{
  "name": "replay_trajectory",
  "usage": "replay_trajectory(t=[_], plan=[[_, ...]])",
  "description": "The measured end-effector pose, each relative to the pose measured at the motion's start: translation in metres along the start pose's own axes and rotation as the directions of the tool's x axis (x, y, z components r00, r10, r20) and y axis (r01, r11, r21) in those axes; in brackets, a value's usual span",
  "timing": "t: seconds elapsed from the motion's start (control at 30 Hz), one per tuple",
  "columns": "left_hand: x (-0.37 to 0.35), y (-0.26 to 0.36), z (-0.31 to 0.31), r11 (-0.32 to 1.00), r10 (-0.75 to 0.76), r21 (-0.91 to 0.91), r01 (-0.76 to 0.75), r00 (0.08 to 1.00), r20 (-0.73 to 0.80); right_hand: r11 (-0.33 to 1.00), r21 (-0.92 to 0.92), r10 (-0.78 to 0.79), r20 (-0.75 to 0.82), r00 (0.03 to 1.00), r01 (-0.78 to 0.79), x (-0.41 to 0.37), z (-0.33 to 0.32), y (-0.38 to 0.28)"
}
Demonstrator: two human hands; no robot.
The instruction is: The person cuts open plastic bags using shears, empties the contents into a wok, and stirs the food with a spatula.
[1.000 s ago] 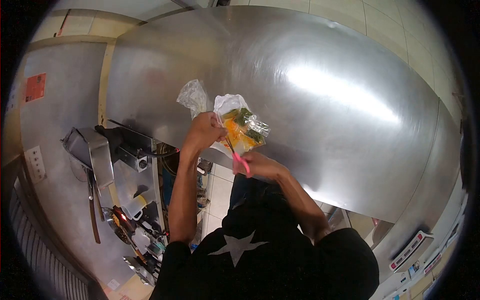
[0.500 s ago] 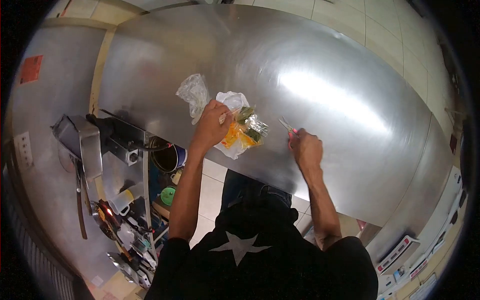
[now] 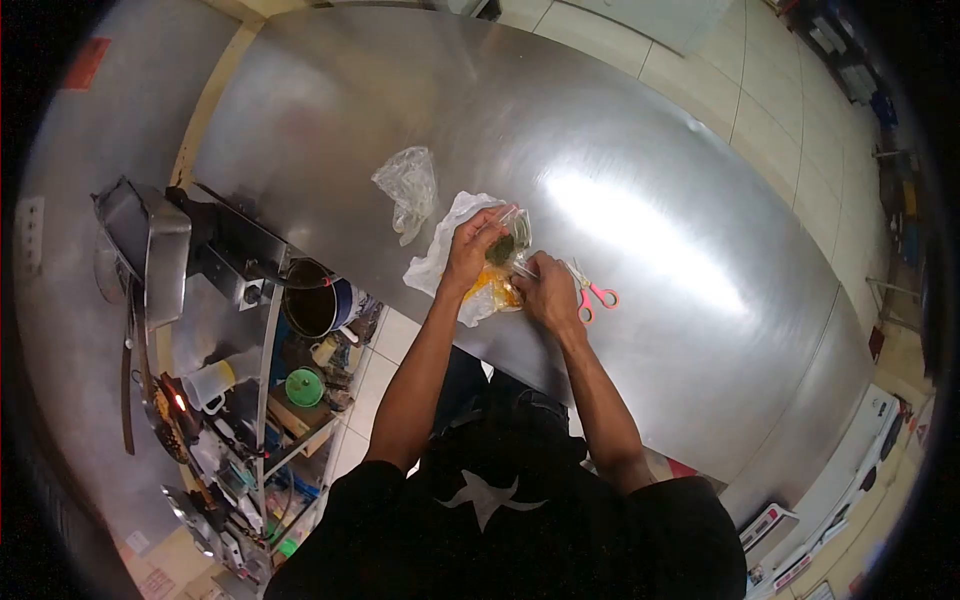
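Observation:
Between my two hands is a small clear plastic bag (image 3: pixel 503 247) with dark green contents. My left hand (image 3: pixel 474 243) is closed on its upper left side. My right hand (image 3: pixel 547 291) is closed at its lower right side, fingers partly hidden. Below the bag shows a clear packet with orange-yellow contents (image 3: pixel 487 289), lying on a white plastic bag (image 3: pixel 436 255). Scissors with pink handles (image 3: pixel 593 297) lie just right of my right hand, on the steel table. A crumpled clear plastic bag (image 3: pixel 408 192) rests up and left of my left hand.
The steel table (image 3: pixel 330 110) spreads around my hands. At left stand a metal fryer basket (image 3: pixel 165 255) and a bucket (image 3: pixel 312 305) of dark liquid. A green-lidded container (image 3: pixel 304 387) sits below, and a scale (image 3: pixel 768 527) is at lower right.
My right hand has let go of the scissors, now lying on the table, and moved left to the clear bag. My left hand has moved right and down, onto the bag with green contents.

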State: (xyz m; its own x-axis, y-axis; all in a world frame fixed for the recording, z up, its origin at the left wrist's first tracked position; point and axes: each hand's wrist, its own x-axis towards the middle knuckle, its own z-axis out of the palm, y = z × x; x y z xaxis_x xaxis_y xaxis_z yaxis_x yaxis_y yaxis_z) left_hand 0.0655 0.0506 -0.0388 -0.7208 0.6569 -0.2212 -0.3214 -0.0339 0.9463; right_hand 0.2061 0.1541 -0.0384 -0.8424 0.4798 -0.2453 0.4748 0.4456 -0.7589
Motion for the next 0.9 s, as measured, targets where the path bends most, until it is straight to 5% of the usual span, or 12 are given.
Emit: replay_trajectory(t=[0.07,0.17,0.27,0.47,0.57,0.67,0.77,0.9], plan=[[0.003,0.004,0.002,0.990,0.131,-0.060,-0.131,0.991,-0.001,0.993,0.116,0.002,0.041,0.999,-0.007,0.001,-0.004,0.009],[0.012,-0.002,-0.006,0.952,0.027,-0.303,-0.034,0.999,-0.029,0.978,0.201,0.022,0.134,0.991,-0.049,0.004,-0.020,0.009],[0.018,-0.001,-0.008,0.918,0.096,-0.385,-0.091,0.995,-0.005,0.981,0.192,-0.028,0.180,0.983,-0.007,0.003,-0.030,0.010],[0.017,0.012,-0.004,0.910,0.164,-0.365,-0.198,0.979,-0.121,0.960,0.279,-0.027,0.209,0.978,-0.033,-0.002,-0.031,0.018],[0.012,0.003,-0.024,0.980,0.166,-0.111,-0.168,0.986,-0.025,0.952,0.290,0.025,0.243,0.970,-0.098,-0.002,-0.028,0.030],[-0.008,0.014,-0.019,0.984,0.096,0.156,-0.080,0.990,-0.099,0.956,0.287,-0.004,0.206,0.979,-0.056,-0.004,-0.023,0.043],[-0.027,0.018,-0.021,0.833,0.195,0.527,-0.166,0.981,0.002,0.943,0.324,0.009,0.200,0.980,-0.075,-0.007,-0.028,0.044],[-0.042,0.017,-0.012,0.803,0.081,0.586,-0.106,0.994,0.069,0.922,0.354,0.082,0.223,0.971,-0.159,-0.020,-0.045,0.037]])
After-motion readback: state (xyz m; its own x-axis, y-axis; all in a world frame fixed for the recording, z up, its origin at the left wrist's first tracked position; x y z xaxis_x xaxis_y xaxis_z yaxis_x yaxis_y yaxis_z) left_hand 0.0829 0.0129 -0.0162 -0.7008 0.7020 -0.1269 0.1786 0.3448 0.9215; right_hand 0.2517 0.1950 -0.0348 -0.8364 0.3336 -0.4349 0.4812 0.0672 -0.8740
